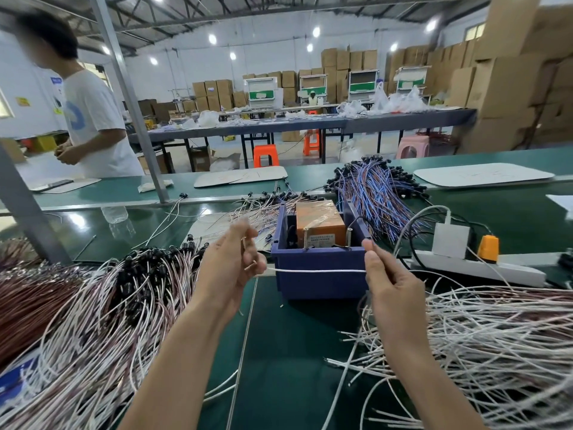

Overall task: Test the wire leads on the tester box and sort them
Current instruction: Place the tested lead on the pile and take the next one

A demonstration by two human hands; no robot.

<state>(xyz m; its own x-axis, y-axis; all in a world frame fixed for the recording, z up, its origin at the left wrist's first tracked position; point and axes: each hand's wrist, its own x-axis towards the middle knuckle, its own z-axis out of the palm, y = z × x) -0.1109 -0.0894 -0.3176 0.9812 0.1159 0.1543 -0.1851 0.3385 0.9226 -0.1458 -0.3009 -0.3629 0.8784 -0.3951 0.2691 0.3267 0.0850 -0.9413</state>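
Note:
A white wire lead [316,270] is stretched level between my two hands, just in front of the blue tester box [319,276]. My left hand [231,262] pinches its left end and my right hand [389,280] pinches its right end. The box holds an orange unit [319,223] and two upright metal screw posts [306,238] at its near wall. A big heap of white and pink leads with black ends [102,305] lies at the left. At the right sits a heap of plain white leads [483,336].
Blue and brown leads [375,193] are piled behind the box. A white power strip [477,266] with an orange plug lies to the right. A person in a white shirt [93,119] stands beyond the green bench at the left, beside a grey post [130,97].

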